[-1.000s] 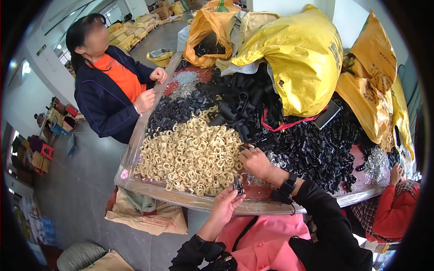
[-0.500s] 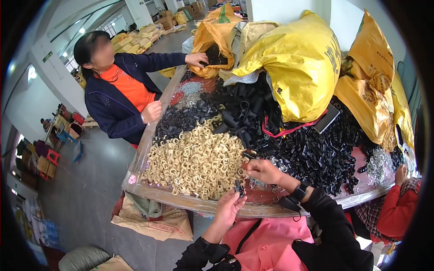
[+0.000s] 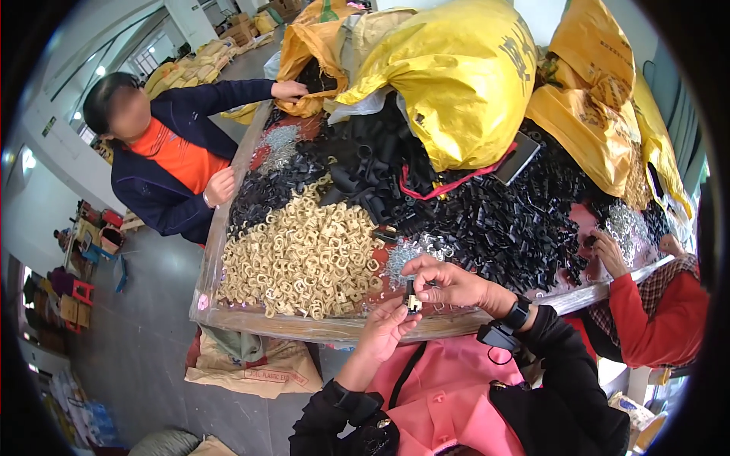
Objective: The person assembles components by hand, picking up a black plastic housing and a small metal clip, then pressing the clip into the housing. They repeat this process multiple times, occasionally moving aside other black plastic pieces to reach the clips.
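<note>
Red-topped counter (image 3: pixel 582 219) with film-wrapped rim (image 3: pixel 262 319); on it, heap of cream C-shaped plastic pieces (image 3: pixel 304 258). Right hand (image 3: pixel 454 285): fingers nearly together, hold unclear. Left hand (image 3: pixel 386 328): fingers pinched on small black-and-cream plastic part (image 3: pixel 413 302), between both hands at counter's near rim.

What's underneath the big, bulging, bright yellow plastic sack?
Black tubular plastic parts show at the lower left of the sack, and a pinkish-red strip curves past its bottom edge. Whatever lies beneath its middle is covered, so I can't tell.
</note>
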